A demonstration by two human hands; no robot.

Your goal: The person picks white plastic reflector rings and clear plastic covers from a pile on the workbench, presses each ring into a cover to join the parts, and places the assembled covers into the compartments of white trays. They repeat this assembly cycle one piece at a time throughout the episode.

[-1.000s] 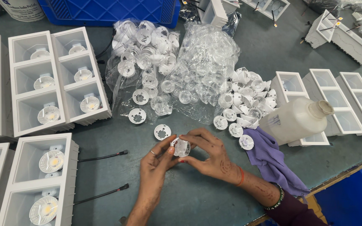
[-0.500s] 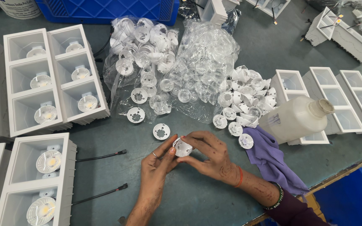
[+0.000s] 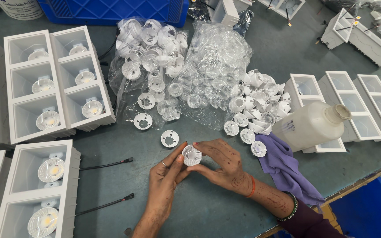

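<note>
Right now both hands pinch small white ribbed reflector (image 3: 192, 155): left hand (image 3: 166, 174) fingertips one side, right hand (image 3: 223, 165) other, just below loose white disc (image 3: 169, 138), near purple cloth (image 3: 287, 169).

1. Bare desk (image 3: 208, 207) lay open along the near edge, around both hands.
2. White housings (image 3: 36, 189) and two black cables (image 3: 106, 165) blocked the left edge.
3. Bagged reflectors (image 3: 190, 66) crowded the middle toward the far edge.
4. A plastic bottle (image 3: 309, 125) and purple cloth (image 3: 287, 169) barred the right.
</note>
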